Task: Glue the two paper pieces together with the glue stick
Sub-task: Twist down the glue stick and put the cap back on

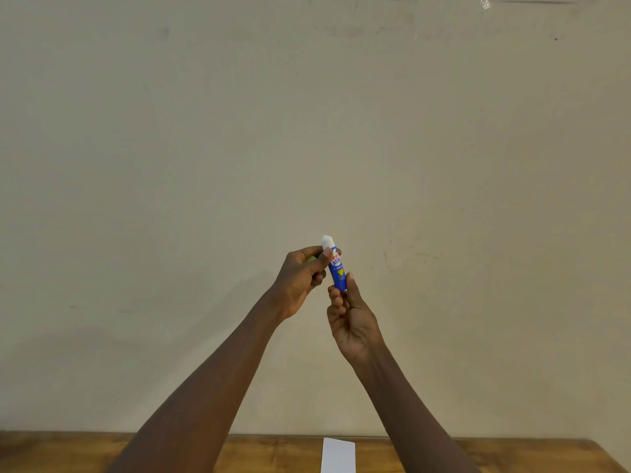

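Observation:
A blue glue stick point(336, 269) with a white glue tip showing at its top is held upright in the air in front of the wall. My right hand point(351, 319) grips its lower end between thumb and fingers. My left hand point(300, 278) pinches the upper part of the tube, and a small yellow-green thing, perhaps the cap point(311, 258), is tucked in its fingers. A white paper strip point(338, 455) lies on the wooden table at the bottom edge of the view. I see only this one paper piece.
A wooden table point(512, 455) runs along the bottom of the frame, its right corner visible. A plain beige wall point(307, 114) fills the rest of the view behind my raised arms.

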`<state>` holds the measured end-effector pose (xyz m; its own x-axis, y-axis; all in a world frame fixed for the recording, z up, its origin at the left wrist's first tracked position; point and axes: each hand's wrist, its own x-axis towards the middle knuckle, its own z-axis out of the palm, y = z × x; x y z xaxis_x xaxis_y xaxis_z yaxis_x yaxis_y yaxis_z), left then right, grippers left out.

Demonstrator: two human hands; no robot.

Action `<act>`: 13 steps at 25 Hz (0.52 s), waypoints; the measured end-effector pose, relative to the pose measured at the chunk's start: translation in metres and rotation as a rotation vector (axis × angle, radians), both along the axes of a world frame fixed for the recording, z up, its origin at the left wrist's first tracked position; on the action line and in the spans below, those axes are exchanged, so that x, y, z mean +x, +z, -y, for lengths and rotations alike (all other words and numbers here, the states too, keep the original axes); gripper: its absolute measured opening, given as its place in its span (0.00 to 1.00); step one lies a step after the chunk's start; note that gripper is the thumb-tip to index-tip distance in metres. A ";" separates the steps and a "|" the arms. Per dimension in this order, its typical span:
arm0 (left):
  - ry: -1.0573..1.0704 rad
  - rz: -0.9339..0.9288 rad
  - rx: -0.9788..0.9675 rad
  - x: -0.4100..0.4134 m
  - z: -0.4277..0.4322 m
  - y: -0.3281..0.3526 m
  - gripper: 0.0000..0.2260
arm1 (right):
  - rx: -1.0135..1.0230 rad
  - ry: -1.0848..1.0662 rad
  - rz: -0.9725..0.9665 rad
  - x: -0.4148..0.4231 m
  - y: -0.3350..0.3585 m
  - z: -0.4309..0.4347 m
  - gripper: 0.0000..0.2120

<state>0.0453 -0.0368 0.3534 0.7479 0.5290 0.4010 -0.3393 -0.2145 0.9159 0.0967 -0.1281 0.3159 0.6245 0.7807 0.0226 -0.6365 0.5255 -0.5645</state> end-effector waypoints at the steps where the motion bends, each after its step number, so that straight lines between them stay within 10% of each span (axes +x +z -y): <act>1: -0.008 0.005 -0.001 0.000 0.001 0.000 0.09 | 0.037 -0.018 -0.016 0.000 -0.001 -0.001 0.10; 8: -0.004 0.012 -0.007 0.001 -0.001 -0.002 0.07 | -0.067 0.043 0.028 0.004 -0.003 0.004 0.22; 13: -0.008 0.012 0.008 -0.002 0.002 -0.001 0.08 | 0.040 -0.018 -0.030 0.003 -0.005 0.001 0.08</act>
<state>0.0435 -0.0392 0.3520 0.7473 0.5194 0.4143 -0.3521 -0.2192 0.9099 0.0998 -0.1291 0.3105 0.6396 0.7679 0.0350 -0.6428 0.5592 -0.5236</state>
